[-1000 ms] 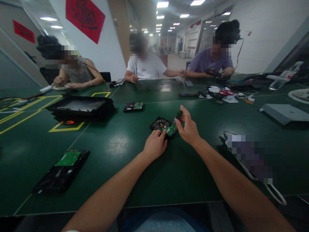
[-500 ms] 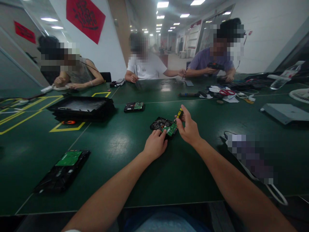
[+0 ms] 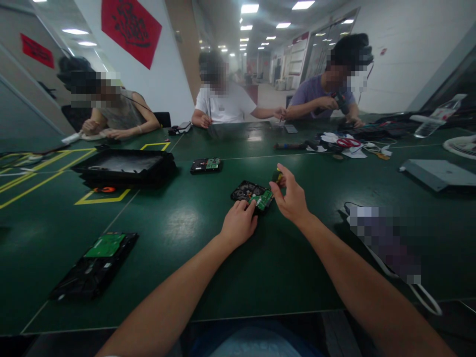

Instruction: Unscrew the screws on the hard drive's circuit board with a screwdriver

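A hard drive [image 3: 248, 189] with a bare green circuit board lies in front of me on the green table. My left hand [image 3: 240, 221] holds its near edge, fingertips resting on the board. In my right hand [image 3: 292, 197] is a screwdriver [image 3: 276, 176] with a yellow and black handle, pinched between thumb and fingers at the drive's right end. The screwdriver's tip is too small to make out. A second hard drive [image 3: 94, 266] lies at the near left, board up. Farther off sits a third hard drive [image 3: 206, 165].
Left of centre are stacked black trays [image 3: 124, 166], with an orange tool [image 3: 104, 189] beside them. To the right lie a blurred pouch-like item [image 3: 385, 243] and a grey metal box [image 3: 439, 174]. Scissors [image 3: 348, 143] lie among scraps farther back. Three people sit across the table.
The screwdriver handle has turned and tipped slightly within my right hand's fingers. My left hand and the drive have stayed put. The person at the right has raised a dark tool.
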